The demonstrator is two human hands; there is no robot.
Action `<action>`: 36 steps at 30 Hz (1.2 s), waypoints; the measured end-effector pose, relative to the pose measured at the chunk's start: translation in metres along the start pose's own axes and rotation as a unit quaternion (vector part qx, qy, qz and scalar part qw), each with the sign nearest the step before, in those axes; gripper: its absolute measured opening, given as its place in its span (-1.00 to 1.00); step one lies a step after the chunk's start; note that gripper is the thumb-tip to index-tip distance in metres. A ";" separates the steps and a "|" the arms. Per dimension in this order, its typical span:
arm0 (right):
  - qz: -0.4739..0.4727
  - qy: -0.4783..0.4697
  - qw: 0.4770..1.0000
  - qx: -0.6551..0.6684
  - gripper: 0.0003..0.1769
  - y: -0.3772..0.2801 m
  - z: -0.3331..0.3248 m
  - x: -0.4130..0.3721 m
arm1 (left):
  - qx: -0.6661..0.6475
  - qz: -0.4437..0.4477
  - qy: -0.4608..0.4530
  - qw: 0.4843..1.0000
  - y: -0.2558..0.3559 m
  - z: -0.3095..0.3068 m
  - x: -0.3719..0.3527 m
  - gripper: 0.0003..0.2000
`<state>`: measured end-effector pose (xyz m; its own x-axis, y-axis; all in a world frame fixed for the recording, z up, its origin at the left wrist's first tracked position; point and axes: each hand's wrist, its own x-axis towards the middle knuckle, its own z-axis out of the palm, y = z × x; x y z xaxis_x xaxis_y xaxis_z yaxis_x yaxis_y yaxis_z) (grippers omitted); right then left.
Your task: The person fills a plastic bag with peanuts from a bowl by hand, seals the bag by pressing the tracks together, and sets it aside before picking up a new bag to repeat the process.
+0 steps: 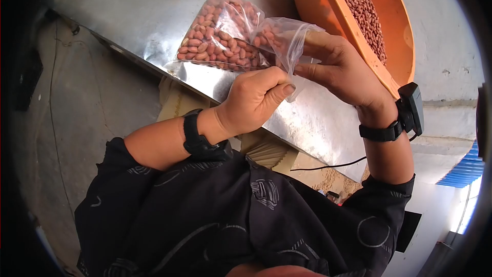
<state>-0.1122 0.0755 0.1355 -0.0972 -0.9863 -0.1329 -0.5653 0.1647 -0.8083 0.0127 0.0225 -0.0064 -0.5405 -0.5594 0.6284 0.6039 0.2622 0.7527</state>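
Note:
A clear plastic bag of red-skinned peanuts (218,38) lies on the metal table, its loose end gathered toward my hands. My left hand (256,97) is closed in a fist, thumb pressed against the forefinger, pinching the near edge of that end. On the other side, my right hand (341,66) has its thumb and fingers around the bag's mouth, with thin film over the fingertips. Some peanuts sit in the narrowed neck between the main bulk and my hands. The exact grip of the right fingertips is partly hidden by the crumpled plastic.
An orange scoop-shaped tub (405,36) full of peanuts stands just beyond my right hand. The shiny metal table (302,128) ends in an edge close to my body. A black cord (333,166) hangs near the right forearm. Cardboard (182,100) shows below the table edge.

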 end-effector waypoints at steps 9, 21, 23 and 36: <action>-0.060 0.230 0.953 -0.186 -0.83 -0.027 -0.080 -0.005 | -0.033 -0.034 -0.004 0.999 0.001 -0.002 -0.002 -0.90; 0.353 0.062 0.903 -0.235 -0.26 0.058 -0.189 0.035 | 0.010 0.001 -0.028 1.000 0.000 -0.005 0.001 -0.87; 0.347 0.066 0.908 -0.224 -0.26 0.068 -0.194 0.043 | 0.004 0.006 -0.027 1.000 -0.001 -0.004 0.000 -0.87; 0.230 -0.032 0.943 -0.238 -0.68 0.072 -0.161 0.054 | 0.010 0.010 -0.036 0.999 0.003 -0.008 0.002 -0.88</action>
<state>-0.2899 0.0351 0.1624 -0.3811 -0.8059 -0.4531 -0.7801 0.5433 -0.3102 0.0179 0.0157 -0.0044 -0.5696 -0.4961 0.6553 0.6030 0.2895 0.7433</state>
